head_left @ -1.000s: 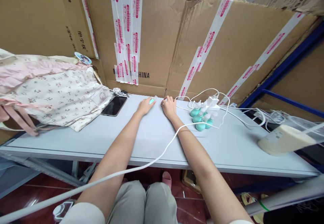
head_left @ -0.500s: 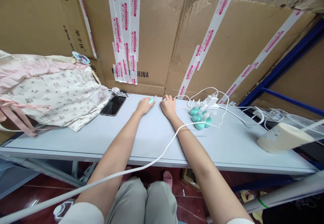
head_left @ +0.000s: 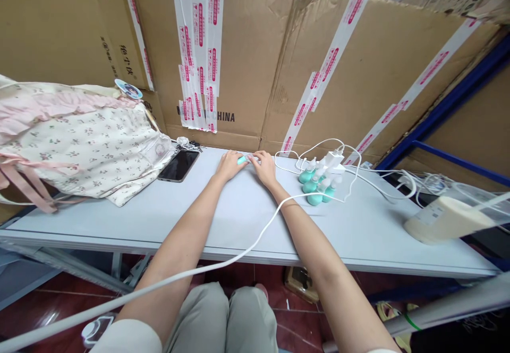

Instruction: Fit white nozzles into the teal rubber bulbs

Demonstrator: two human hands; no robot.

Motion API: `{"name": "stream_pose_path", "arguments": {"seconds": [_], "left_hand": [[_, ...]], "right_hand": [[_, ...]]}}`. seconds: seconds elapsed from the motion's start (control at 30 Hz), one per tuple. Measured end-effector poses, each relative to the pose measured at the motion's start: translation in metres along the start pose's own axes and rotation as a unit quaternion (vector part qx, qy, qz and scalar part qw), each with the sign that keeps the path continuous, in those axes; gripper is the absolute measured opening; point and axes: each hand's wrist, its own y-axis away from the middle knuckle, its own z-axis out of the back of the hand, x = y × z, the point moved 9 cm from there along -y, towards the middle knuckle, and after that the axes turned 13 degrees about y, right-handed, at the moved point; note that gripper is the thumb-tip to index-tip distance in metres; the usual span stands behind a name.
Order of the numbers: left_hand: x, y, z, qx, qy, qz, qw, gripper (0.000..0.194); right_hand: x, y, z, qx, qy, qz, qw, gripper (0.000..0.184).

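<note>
Near the back of the grey table, my left hand [head_left: 230,166] is closed around a small teal squeeze bottle [head_left: 242,160], which lies on its side with its narrow end toward the right. My right hand [head_left: 264,167] meets it there, thumb and fingertips pinched together at the bottle's tip. Whatever is between those fingertips is too small and covered to make out. To the right of my right hand stands a cluster of several similar teal bottles [head_left: 314,198] with translucent pointed tops.
A phone [head_left: 179,166] and a floral cloth bag [head_left: 91,145] lie on the left. Behind the bottles sits a white charger [head_left: 334,157] with looping cables. One thick white cable [head_left: 223,264] crosses above my arms. A cream-coloured cup [head_left: 442,217] is at the right, cardboard [head_left: 255,50] behind.
My right hand has come left and its fingertips now touch the tip of the bottle. My left hand has shifted slightly right and back with the bottle.
</note>
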Motion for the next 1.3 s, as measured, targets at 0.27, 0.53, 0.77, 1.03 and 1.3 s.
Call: {"name": "stream_pose_path", "arguments": {"seconds": [0.27,0.53,0.77,1.03,1.3], "left_hand": [[-0.010,0.000,0.006,-0.017,-0.014,-0.028,0.999,0.031],[-0.018,0.002,0.019,-0.052,-0.035,-0.023,0.998,0.034],[-0.022,0.000,0.022,-0.058,-0.045,0.005,0.997,0.033],[0.000,0.003,0.028,-0.095,0.002,0.072,0.993,0.044],[0.026,0.004,0.032,-0.131,0.056,0.109,0.984,0.035]], "right_hand": [[-0.003,-0.006,-0.004,0.022,-0.132,-0.098,0.986,0.027],[0.017,-0.008,0.022,-0.041,-0.127,-0.042,0.990,0.024],[0.032,-0.001,0.040,-0.067,-0.034,0.009,0.997,0.029],[0.034,0.003,0.041,-0.069,-0.011,0.048,0.996,0.032],[0.009,0.000,0.021,-0.032,0.075,-0.012,0.997,0.033]]}}
